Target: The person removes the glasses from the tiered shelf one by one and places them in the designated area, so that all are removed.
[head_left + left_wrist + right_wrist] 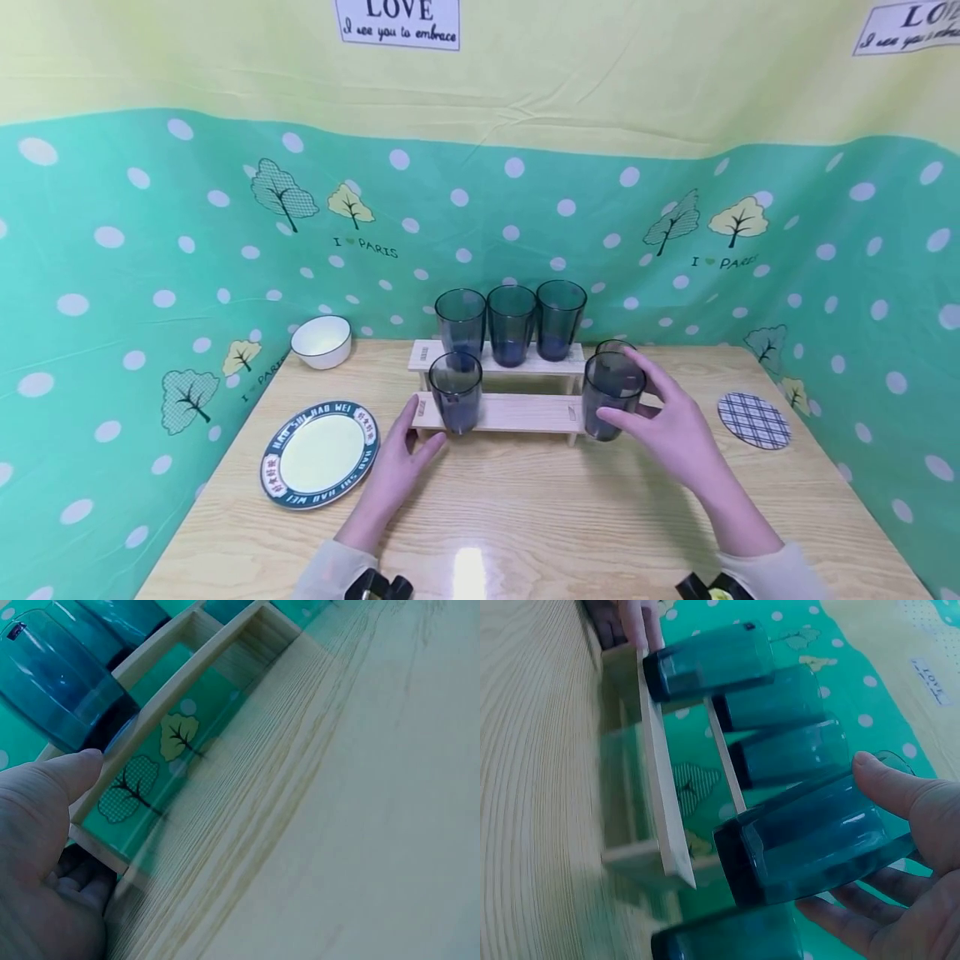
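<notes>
My right hand [682, 433] holds a dark tinted glass tumbler [609, 385] between thumb and fingers. The tumbler is upright at the right end of the lower tier of a two-tier wooden stand [525, 412]; in the right wrist view its base is raised beside the tier. My left hand [396, 473] grips the lower tier's left end, thumb at the front edge in the left wrist view. A similar tumbler [456, 398] stands on that tier near this hand. Three more tumblers [512, 327] line the upper tier. Another tumbler [731, 937] is partly hidden behind the held one.
On the left lie a blue-rimmed plate [281, 483] and, farther back, a white bowl [321, 354]. A round checked coaster [753, 421] lies on the right of the wooden table [525, 517]. A green dotted cloth [510, 225] hangs around the back and sides.
</notes>
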`<state>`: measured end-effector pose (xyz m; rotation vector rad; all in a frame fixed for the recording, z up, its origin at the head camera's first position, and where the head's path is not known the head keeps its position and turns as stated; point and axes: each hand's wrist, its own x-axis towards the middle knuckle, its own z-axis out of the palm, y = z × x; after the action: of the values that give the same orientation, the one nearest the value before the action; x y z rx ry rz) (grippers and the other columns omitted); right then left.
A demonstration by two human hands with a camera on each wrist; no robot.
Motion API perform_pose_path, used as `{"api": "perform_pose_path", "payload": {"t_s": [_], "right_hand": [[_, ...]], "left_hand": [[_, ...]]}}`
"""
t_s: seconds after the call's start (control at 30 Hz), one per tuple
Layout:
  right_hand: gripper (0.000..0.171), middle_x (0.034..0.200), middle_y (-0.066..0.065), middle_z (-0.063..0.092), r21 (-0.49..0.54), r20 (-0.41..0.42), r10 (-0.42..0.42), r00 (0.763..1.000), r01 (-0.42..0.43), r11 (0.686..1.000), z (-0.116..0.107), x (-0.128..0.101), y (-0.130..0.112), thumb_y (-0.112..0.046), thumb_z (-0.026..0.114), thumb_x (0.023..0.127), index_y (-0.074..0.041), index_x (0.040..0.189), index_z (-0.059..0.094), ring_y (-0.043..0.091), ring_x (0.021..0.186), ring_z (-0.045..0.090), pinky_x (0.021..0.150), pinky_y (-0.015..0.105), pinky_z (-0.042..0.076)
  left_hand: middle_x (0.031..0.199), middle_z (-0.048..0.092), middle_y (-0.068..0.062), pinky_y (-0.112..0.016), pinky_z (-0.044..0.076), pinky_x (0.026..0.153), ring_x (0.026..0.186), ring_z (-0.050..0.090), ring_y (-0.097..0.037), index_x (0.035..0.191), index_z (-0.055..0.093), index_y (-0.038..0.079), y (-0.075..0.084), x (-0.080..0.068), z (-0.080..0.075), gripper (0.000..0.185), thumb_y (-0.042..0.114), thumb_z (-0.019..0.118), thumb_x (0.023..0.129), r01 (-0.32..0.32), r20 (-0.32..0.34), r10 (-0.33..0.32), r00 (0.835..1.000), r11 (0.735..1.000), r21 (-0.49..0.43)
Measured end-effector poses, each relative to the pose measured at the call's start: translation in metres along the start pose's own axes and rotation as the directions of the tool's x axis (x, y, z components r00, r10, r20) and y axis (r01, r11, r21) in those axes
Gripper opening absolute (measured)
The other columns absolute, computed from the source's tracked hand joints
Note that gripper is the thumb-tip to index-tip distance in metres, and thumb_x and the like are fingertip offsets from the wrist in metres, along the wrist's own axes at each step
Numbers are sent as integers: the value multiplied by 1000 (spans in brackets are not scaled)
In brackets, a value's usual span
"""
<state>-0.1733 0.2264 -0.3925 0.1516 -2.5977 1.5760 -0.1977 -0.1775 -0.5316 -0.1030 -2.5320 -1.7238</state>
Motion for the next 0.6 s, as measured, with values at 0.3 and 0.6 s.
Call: {"api": "perform_pose_path", "payload": {"t_s": [0.3,0.6], "right_hand": [[106,159,24,53,-87,-33,-13,999,10,996,-31,-6,16,-40,93,92,-26,176,31,49,138,60,94,24,65],[104,154,22,57,-156,-94,-30,995,15,988,-52,-5,29,-39,91,95,-23,177,29,52,142,54,84,4,54]], "left_hand": [[179,24,-23,-47,37,129,160,36,-42,177,22,9,-1,0,0,96,32,81,104,4,-3,-4,1000,1000,1],[180,22,-21,-48,37,129,160,35,-41,177,21,8,-3,2,0,96,31,80,104,-9,5,9,1000,1000,6]]}}
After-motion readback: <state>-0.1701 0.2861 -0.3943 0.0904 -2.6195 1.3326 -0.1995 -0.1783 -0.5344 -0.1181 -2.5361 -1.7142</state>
